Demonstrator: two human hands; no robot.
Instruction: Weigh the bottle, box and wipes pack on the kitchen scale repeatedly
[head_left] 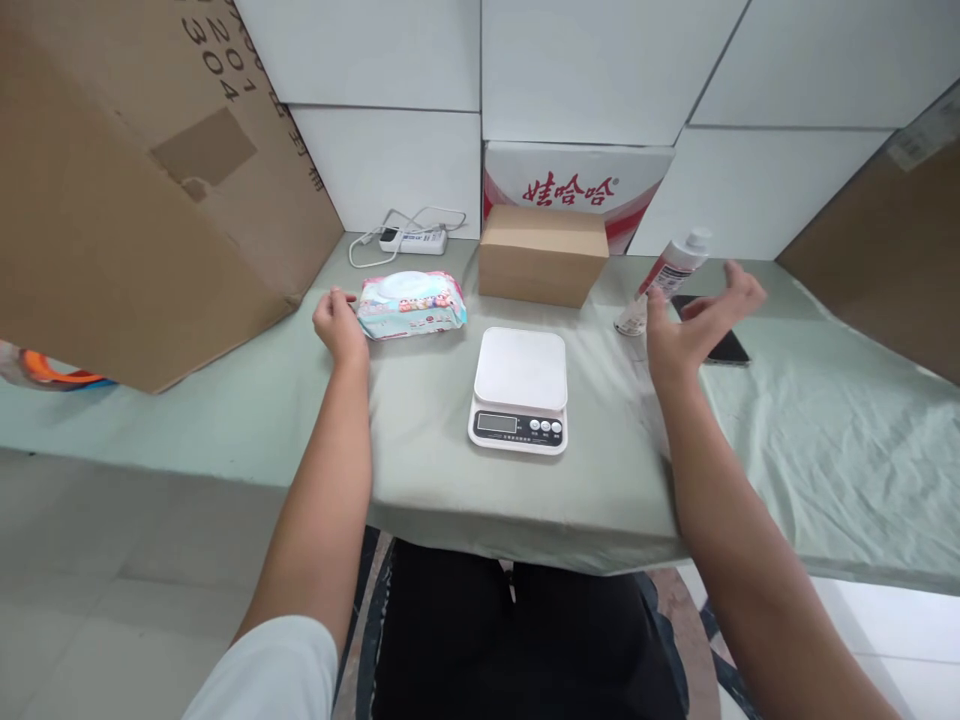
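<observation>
My left hand [339, 324] rests on the table against the left end of a pack of wet wipes [410, 303], fingers curled beside it. My right hand [701, 325] hovers with fingers spread, just right of a white tube-shaped bottle [664, 276] that leans tilted, its cap end up; the hand does not hold it. A white kitchen scale [520, 388] with nothing on its plate sits between my arms near the table's front edge.
A small cardboard box [541, 254] stands behind the scale, before a red-and-white carton [577, 186]. A black phone [721, 346] lies under my right hand. A power strip [412, 240] sits at the back. Big cardboard sheets [142, 190] lean at left and right [892, 240].
</observation>
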